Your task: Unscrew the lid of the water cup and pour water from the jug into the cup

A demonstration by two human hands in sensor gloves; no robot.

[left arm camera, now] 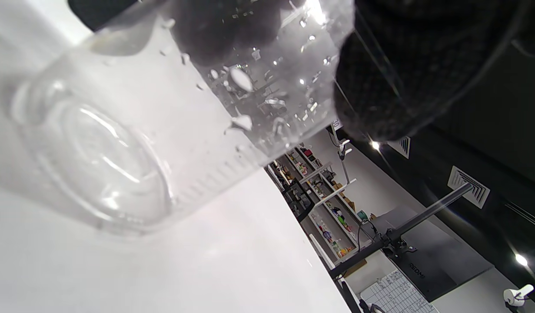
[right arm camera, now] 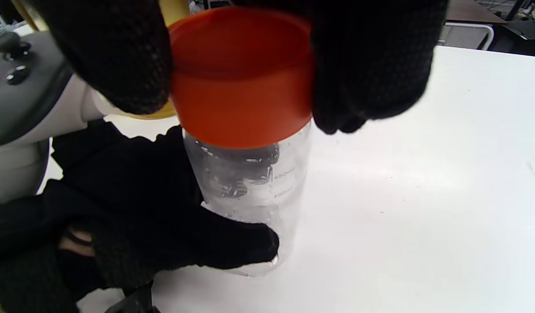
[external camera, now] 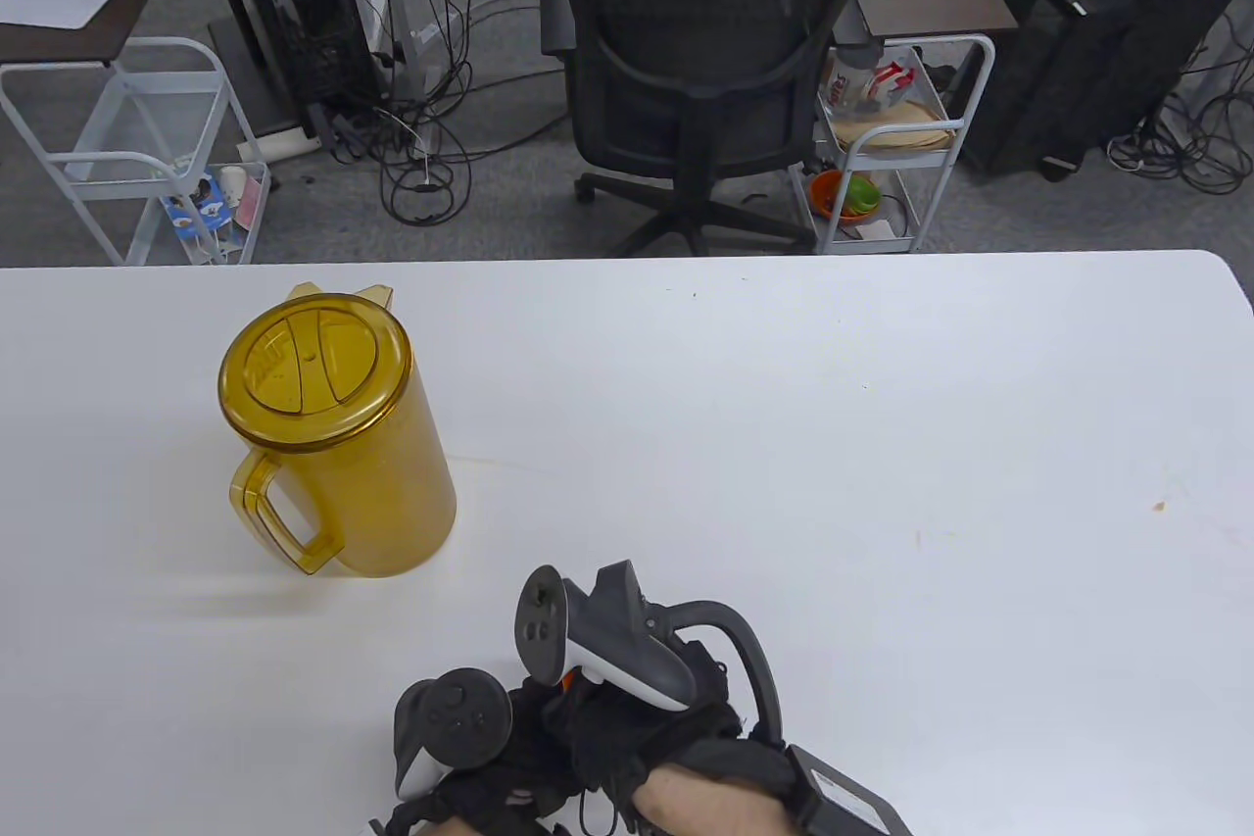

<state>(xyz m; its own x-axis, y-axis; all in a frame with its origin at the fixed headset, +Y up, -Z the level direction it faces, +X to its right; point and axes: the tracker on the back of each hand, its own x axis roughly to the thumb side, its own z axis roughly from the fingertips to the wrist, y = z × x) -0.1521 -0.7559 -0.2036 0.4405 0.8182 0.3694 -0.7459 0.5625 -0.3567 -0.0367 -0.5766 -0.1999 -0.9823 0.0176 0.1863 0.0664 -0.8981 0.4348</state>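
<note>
A clear plastic water cup (right arm camera: pixel 258 191) stands upright on the white table (right arm camera: pixel 423 195), beaded with droplets inside. Its orange lid (right arm camera: pixel 241 74) sits on the cup's mouth. My right hand (right arm camera: pixel 241 113) grips the lid from above, thumb on one side and fingers (right arm camera: pixel 371 65) on the other. My left hand (right arm camera: pixel 171 221) wraps round the cup's lower body. In the left wrist view the cup (left arm camera: pixel 119 130) fills the frame under my gloved fingers (left arm camera: pixel 393 74). The amber lidded jug (external camera: pixel 333 424) stands apart at the left, handle toward me. In the table view both hands (external camera: pixel 549 728) cover the cup.
The table's far edge (external camera: pixel 627 256) runs across the middle of the table view. Beyond it stand a black office chair (external camera: pixel 705 62) and two white wire carts (external camera: pixel 896 140). A small brown spot (external camera: pixel 1159 507) marks the table at the right.
</note>
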